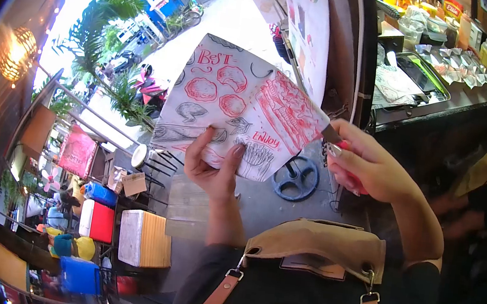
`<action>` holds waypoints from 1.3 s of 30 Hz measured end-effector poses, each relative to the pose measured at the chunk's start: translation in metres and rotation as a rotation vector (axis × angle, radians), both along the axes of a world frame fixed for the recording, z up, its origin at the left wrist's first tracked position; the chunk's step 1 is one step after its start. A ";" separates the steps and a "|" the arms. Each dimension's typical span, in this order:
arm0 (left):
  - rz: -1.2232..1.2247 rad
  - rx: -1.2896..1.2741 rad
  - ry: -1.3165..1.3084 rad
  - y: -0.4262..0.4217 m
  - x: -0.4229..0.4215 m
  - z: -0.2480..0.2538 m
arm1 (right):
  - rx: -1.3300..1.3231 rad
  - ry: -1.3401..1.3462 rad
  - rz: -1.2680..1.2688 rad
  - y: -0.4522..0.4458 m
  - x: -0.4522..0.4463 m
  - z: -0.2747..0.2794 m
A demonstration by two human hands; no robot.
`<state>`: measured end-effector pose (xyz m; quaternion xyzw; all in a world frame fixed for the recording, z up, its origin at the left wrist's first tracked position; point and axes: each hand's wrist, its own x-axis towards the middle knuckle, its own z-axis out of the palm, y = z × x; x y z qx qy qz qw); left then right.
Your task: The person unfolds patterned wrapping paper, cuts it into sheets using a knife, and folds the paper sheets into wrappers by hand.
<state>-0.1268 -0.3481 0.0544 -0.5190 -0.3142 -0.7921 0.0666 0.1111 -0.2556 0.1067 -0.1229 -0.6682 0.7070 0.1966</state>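
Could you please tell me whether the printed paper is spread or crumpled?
Spread: the printed paper in the left hand shows a smooth, flat face. Folds behind: cannot tell.

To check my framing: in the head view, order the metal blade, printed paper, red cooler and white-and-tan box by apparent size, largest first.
1. Printed paper
2. White-and-tan box
3. Red cooler
4. Metal blade, visible part
Nearness enlarges the paper; true sizes unsure.

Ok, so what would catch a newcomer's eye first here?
First, probably the printed paper in the centre, with its red and black food drawings and the words "Best" and "Enjoy", held by the left hand. Just right of it, the right hand grips a red-handled blade near the paper's corner. At the upper left, a lamp glows.
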 end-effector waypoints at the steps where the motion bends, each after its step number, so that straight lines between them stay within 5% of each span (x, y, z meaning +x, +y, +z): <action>1: 0.032 -0.001 0.018 -0.006 -0.001 0.000 | -0.068 0.020 0.010 0.003 -0.005 -0.001; 18: 0.429 -0.155 -0.027 -0.058 0.048 -0.018 | 0.163 0.045 0.239 0.029 -0.019 -0.002; 27: 0.476 -0.265 -0.220 -0.050 0.016 -0.033 | 0.220 -0.028 0.085 0.014 -0.066 -0.001; 29: 0.129 -0.054 -0.517 -0.042 -0.008 -0.047 | 0.347 -0.083 0.035 0.011 -0.105 -0.020; 32: -0.066 0.252 -1.438 -0.038 -0.043 -0.173 | 0.635 -0.069 -0.013 0.006 -0.176 -0.064; 36: -0.331 -0.189 -1.206 -0.039 0.030 -0.176 | 0.911 -0.032 -0.047 -0.019 -0.246 -0.109; 39: -0.420 -0.031 -0.991 -0.037 0.008 -0.123 | 0.792 -0.085 0.066 -0.050 -0.269 -0.105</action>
